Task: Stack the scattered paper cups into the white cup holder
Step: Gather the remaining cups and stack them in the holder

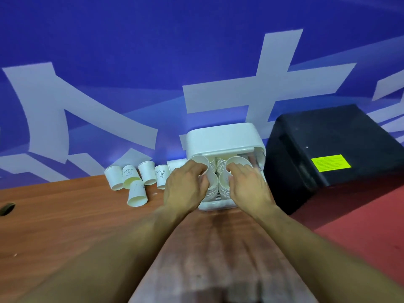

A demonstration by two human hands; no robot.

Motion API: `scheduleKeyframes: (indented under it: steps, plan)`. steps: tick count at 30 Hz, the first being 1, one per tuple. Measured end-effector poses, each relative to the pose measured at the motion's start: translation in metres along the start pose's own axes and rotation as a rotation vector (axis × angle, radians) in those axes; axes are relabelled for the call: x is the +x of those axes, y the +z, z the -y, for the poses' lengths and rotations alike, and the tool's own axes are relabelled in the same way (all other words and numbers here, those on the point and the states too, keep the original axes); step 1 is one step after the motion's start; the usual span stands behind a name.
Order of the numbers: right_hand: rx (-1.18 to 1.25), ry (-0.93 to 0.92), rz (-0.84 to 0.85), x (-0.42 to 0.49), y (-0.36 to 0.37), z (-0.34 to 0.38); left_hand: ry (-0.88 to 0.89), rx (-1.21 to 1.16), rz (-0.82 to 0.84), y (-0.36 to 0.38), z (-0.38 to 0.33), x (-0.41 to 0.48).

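"Paper cups [137, 193], the loose ones: where do they lie?"

"On the wooden surface [76, 215], clustered left of the white cup holder [223, 136] and near the blue wall [153, 51]. Six counted. The HELLO cup [129, 171] and the HI cup [161, 174] bear prints. One cup sits in front of the rest, wide end toward the camera. The sixth is partly hidden behind the left grip."

"And the holder?"

"It stands against the wall, open front toward the camera, with stacked cups [219, 166] inside. Just beside it on the right is a black box [328, 132] with a yellow label [331, 163]. Whether box and holder touch, I cannot tell."

"State of the grips?"

"The left grip [185, 186] grasps the left cup [200, 162], fingers curled over its rim, at the holder's left side. The right grip [247, 184] grasps the right cup [238, 162] the same way, at the holder's right side. Both cups are mouth up at the holder's opening, above the front stacks."

"Anything in the way?"

"Both grips and forearms cover the holder's lower front and most of the front stacks. The holder's top overhangs the rear stacks. A small dark object [7, 208] lies at the far left edge of the surface, well apart from the cups, too blurred to identify. A red floor [360, 226] shows right of the surface."
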State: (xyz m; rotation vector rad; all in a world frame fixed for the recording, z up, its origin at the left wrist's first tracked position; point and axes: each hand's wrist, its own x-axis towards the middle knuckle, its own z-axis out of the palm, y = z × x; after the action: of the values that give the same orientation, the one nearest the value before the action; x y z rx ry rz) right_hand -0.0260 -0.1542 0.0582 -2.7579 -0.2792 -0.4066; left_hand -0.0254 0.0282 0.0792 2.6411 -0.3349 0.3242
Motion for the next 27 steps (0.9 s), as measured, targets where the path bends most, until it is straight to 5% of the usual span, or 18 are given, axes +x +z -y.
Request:
scheduleKeyframes:
  steps: [11,27]
  plan:
    - [-0.038,0.002,0.303,0.013,0.038,-0.010,-0.037,0.009,0.036,0.015,0.017,0.006]
    - [-0.025,-0.057,0.215,0.018,0.082,-0.014,0.076,-0.033,0.132,0.053,0.047,0.017]
